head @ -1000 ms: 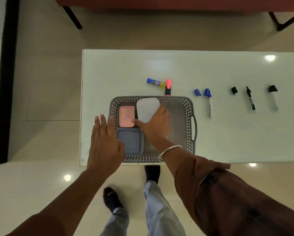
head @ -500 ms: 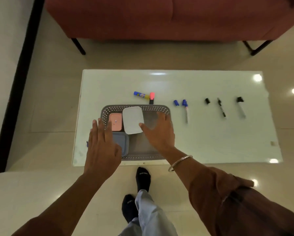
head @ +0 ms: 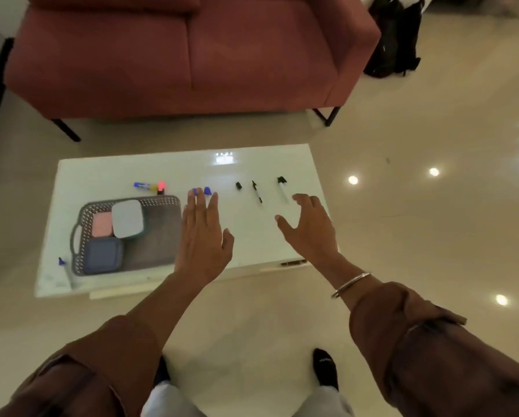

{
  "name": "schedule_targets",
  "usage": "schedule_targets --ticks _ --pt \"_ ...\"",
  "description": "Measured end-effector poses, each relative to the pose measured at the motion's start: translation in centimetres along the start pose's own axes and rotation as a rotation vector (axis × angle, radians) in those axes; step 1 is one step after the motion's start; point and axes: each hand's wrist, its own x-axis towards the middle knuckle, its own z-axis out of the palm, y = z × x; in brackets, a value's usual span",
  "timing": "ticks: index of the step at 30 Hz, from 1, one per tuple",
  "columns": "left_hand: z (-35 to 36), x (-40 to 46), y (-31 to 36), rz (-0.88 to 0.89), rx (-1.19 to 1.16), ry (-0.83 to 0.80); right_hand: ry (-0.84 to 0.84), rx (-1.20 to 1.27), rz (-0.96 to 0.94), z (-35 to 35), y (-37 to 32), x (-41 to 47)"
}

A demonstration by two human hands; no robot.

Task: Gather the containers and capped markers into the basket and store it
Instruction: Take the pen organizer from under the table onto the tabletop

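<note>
Grey perforated basket (head: 162, 236) sits at the left of the white table (head: 107, 173), holding three lidded containers: pink (head: 102, 224), white (head: 127, 218), slate-blue (head: 103, 255). Just beyond its far rim lie a blue-yellow marker (head: 142, 185) and a pink-capped marker (head: 161, 187). My left hand (head: 202, 236) hovers flat, fingers spread, empty, over blue caps (head: 207, 191). Farther right: a loose black cap (head: 238, 185), an uncapped black marker (head: 256, 191), a black-capped marker (head: 282, 188). My right hand (head: 310, 227) is open, fingers curled loosely, holding nothing.
</note>
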Motion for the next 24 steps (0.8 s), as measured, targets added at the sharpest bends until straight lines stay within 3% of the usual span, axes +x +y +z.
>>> schedule_targets --ticks 6,11,14,19,24 --pt "10.9 -3.8 11.6 -0.118 -0.117 0.014 -0.109 0.024 -0.001 -4.6 17.1 -1.8" --pt "20.1 -7.4 16.0 -0.152 -0.198 -0.061 -0.233 0.042 0.056 -1.0 28.0 -4.1" --pt "28.5 -8.0 14.8 -0.155 -0.266 -0.097 -0.256 0.103 0.097 6.4 34.9 -4.0" --pt "47.2 -7.7 7.1 -0.215 -0.333 -0.140 -0.279 0.196 0.023 24.7 47.1 -0.1" --pt "60.7 -4.0 0.1 -0.316 -0.330 -0.060 -0.108 0.319 -0.051 38.4 54.0 8.2"
